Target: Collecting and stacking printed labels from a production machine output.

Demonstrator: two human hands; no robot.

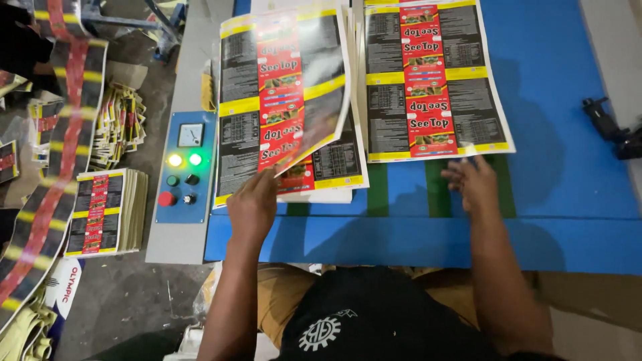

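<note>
The left hand [253,204] pinches a lifted printed sheet [284,87] off its stack [328,175]; the right hand [472,182], fingers loose, presses a flat sheet [431,80] on the blue table [562,180] beside the control panel [184,167].

Bright overhead light, white glare on the lifted glossy printed sheet [284,87], soft shadows falling on the blue tabletop [568,200] toward its right edge, motion blur on the printed strip [63,127] at left, corners dimmer.
</note>
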